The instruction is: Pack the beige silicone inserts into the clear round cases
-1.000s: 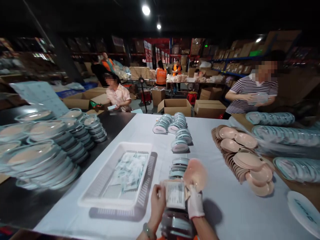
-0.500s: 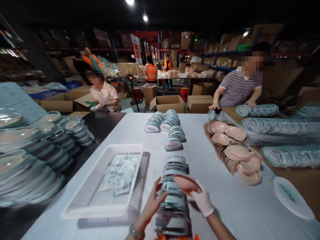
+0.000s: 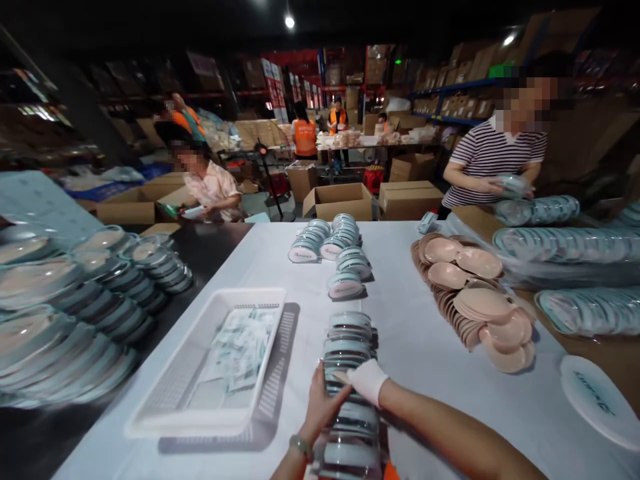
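Observation:
A row of oval cases [image 3: 349, 347] with clear covers and pale blue-green rims runs down the table in front of me. My left hand [image 3: 321, 403], bare with a bracelet at the wrist, lies against the row's left side, thumb and fingers apart. From the right, my right hand [image 3: 367, 382], in a white glove, reaches onto the row with its fingers closed. A small edge of a pinkish-beige oval piece [image 3: 341, 377] shows at its fingertips; the rest is hidden among the cases. More pink oval pieces [image 3: 483, 303] lie in overlapping stacks on the right.
A white plastic basket [image 3: 250, 417] with flat printed packets [image 3: 243, 347] stands left. Stacked cases [image 3: 60, 347] fill the far left. A white oval sign [image 3: 595, 400] and rows of wrapped cases [image 3: 590, 247] lie right. Co-workers [image 3: 495, 160] stand across the table, near cardboard boxes [image 3: 340, 200].
My right hand has moved left and down onto the row with the pink oval piece. My left hand has come against the row. The striped-shirt co-worker has lifted a wrapped case.

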Demonstrator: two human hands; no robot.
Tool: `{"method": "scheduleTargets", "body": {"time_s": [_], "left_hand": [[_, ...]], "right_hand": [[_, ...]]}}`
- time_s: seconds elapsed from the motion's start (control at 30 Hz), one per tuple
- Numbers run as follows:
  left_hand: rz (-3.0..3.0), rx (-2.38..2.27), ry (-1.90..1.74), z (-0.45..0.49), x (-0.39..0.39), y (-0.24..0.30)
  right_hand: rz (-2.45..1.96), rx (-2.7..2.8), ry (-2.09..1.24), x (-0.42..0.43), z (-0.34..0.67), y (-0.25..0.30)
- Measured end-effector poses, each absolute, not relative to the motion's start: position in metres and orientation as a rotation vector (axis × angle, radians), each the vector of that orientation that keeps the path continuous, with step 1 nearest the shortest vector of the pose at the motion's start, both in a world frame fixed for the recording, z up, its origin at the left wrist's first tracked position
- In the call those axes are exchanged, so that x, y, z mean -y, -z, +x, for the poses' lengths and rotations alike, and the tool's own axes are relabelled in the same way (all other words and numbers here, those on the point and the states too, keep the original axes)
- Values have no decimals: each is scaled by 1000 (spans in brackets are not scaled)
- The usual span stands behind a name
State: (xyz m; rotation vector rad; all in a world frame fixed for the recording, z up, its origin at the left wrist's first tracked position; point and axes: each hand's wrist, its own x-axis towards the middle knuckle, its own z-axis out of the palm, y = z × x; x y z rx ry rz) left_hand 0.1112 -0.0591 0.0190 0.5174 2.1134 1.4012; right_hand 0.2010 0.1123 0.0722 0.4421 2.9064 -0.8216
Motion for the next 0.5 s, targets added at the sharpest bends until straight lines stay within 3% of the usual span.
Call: {"method": "scheduleTargets", "body": {"time_s": [0.1,0.4,0.5], "left_hand": [[482,-2145,-1427,113,55,-13],[413,-2157,-1442,117,57,-14],[348,-2221,-1401,119,60,-16]], "right_hand": [[261,-2808,462,-109,193,-72],[333,-2759,289,-102,213,-74],[323,-2692,491,-126,226,-81]]}}
